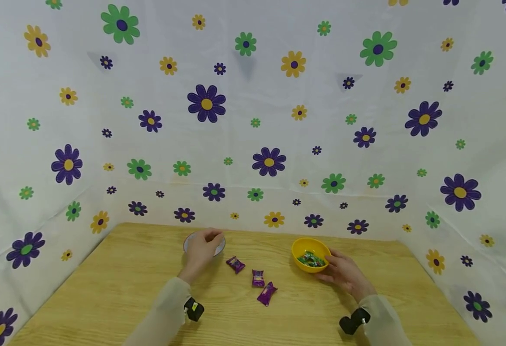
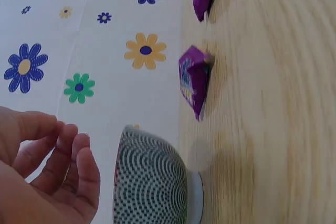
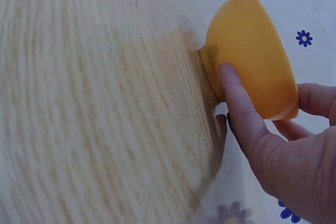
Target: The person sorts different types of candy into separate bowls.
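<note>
Left hand (image 1: 202,250) well left of the round yellow bowl (image 3: 252,51), above a round bowl with dark-and-white patterned sides (image 2: 152,182): fingers curled, thumb meeting fingertips, nothing visible between. We'd keep them clear of that rim. Right hand (image 1: 344,273) grips the yellow bowl's right side; a light hold, we judge, lest it tip. Green wrapped packets (image 1: 311,260) inside; three purple wrapped packets (image 1: 258,278) left of it on the wooden worktop (image 1: 235,324). Our sleeved forearms (image 1: 161,312) stretch forward.
</note>
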`<state>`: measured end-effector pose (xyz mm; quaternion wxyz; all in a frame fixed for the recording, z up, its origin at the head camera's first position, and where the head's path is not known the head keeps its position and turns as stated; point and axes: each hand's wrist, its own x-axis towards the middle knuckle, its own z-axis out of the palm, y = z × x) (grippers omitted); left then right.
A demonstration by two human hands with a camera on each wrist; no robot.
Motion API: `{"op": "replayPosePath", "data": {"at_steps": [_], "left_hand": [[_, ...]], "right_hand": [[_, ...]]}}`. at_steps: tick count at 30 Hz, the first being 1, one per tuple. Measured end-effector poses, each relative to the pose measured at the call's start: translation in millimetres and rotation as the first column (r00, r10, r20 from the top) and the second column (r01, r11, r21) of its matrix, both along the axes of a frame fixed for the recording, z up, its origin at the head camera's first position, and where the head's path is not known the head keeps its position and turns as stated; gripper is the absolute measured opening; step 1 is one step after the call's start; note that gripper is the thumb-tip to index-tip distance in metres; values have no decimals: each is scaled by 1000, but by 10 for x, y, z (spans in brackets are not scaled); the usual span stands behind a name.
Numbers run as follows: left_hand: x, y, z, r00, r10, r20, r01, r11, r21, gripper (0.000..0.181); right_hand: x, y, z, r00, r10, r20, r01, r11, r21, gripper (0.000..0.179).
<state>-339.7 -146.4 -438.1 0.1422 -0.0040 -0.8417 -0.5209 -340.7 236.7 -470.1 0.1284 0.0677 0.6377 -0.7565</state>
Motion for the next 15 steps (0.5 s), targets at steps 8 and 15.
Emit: {"op": "replayPosePath", "data": {"at_steps": [8,15], "left_hand": [[-22,-254,-11,983,181,-18,-182,982,-41,24],[-69,-488,-96,984,179,21,-178,984,-15,25]], "right_hand": [[36,-58,11,999,-31,-21,33,996,87,56],[45,-66,14,997,-64,-37,68,991,113,55]]}}
